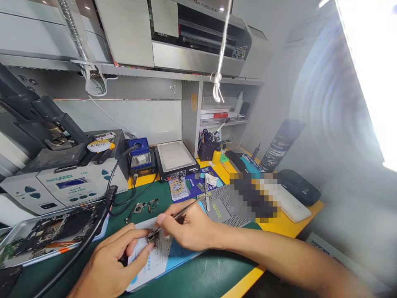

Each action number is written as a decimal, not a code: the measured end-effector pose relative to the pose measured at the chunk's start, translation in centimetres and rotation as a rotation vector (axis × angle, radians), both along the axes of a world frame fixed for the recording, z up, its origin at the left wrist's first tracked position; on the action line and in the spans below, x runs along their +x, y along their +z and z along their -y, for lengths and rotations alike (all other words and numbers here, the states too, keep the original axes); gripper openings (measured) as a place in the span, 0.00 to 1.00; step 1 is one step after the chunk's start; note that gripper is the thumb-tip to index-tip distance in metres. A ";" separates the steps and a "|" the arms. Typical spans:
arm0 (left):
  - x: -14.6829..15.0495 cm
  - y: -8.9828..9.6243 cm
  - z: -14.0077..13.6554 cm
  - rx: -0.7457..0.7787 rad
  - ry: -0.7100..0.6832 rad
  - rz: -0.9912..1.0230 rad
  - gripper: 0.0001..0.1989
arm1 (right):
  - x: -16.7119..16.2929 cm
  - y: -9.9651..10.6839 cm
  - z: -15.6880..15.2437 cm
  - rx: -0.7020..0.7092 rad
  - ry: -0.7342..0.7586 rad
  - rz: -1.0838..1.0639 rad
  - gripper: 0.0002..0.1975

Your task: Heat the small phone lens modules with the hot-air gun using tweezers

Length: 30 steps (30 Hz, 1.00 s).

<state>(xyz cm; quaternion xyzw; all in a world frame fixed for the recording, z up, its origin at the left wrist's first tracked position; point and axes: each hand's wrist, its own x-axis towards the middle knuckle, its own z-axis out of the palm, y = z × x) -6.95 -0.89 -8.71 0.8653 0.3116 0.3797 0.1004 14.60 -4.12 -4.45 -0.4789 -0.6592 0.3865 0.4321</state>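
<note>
The left hand (pixel 113 258) has thumb and forefinger clamped on a small metal part (pixel 152 237), located above the white-and-blue box (pixel 148 265) on the table (pixel 226 263). The right hand (pixel 186 227) is closed on a slim metal tool (pixel 192 204), tip at the part. Beyond the box lie two small components (pixel 139 207); farther back stands a flat-topped unit (pixel 175 155).

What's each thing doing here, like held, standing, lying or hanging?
Left hand: pinching the small part
Small part: held over the printed pad
Right hand: gripping a slim tool
Slim tool: tip at small part
Printed pad: lying flat
Tweezers: lying down
Yellow bottle: standing
White cord: hanging, knotted
Station screen: can't tell if lit
</note>
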 end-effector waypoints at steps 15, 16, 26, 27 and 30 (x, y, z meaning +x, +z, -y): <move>-0.5 0.1 -0.1 0.031 -0.054 -0.094 0.06 | 0.2 -0.2 -0.2 0.011 0.009 0.027 0.19; -0.5 0.3 0.1 0.014 -0.054 -0.102 0.06 | 0.2 -0.2 -0.1 0.002 0.017 0.024 0.20; -0.5 1.2 0.7 -0.229 -0.033 -0.071 0.10 | 0.3 -0.8 -0.3 -0.061 -0.023 0.029 0.24; -0.5 1.2 0.7 -0.236 -0.026 -0.070 0.09 | 0.3 -0.8 -0.2 -0.060 -0.017 0.043 0.24; -0.5 1.4 0.8 -0.258 -0.018 -0.060 0.08 | 0.1 -0.5 0.0 -0.056 0.003 0.076 0.24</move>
